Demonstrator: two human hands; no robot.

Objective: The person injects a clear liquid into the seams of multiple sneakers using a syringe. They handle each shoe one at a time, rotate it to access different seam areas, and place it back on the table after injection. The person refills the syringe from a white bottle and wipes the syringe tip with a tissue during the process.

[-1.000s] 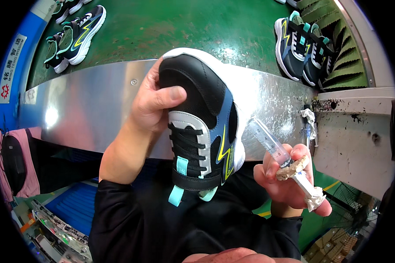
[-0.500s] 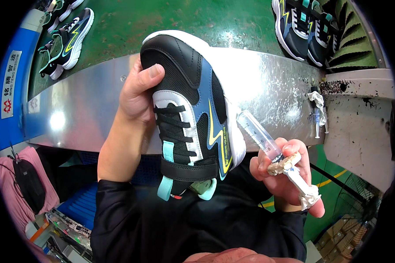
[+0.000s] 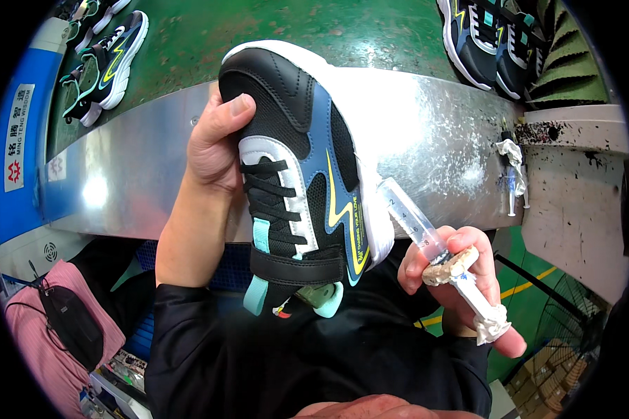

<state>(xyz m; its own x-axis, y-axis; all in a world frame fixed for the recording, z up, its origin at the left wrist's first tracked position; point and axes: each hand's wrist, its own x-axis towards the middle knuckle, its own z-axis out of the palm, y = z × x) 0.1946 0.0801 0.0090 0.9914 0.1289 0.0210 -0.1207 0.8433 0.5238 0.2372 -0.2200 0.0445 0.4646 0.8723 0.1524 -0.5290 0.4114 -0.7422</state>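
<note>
Syringe in use: your clear-barrelled syringe [image 3: 407, 213] slants up and left, with a dark stopper toward its near end; you cannot tell how much liquid the barrel holds.
Syringe wrapping: lumpy tan material rings its grip, and a crumpled white wad covers the plunger's end.
Shoe opening: it faces you at the near end, showing a bit of greenish lining and a small red tag.
Cartons: brown boxes [image 3: 545, 373] stand near right, below the tabletop; their contents are too small to tell.
Shoe in hand: the sneaker [image 3: 297, 181] is in front of you over the tabletop [image 3: 133, 174], toe to the far side; black upper, blue side panel, yellow zigzag, thick white sole, black laces and strap, mint loops.
Left hand: yours [image 3: 217, 146] grips the toe end, thumb on top.
Right hand: yours [image 3: 444, 297] is closed around the syringe's grip.
Tip and sole: just beside each other; contact cannot be told.
Other shoes: far left [image 3: 122, 59] and far right [image 3: 472, 56].
</note>
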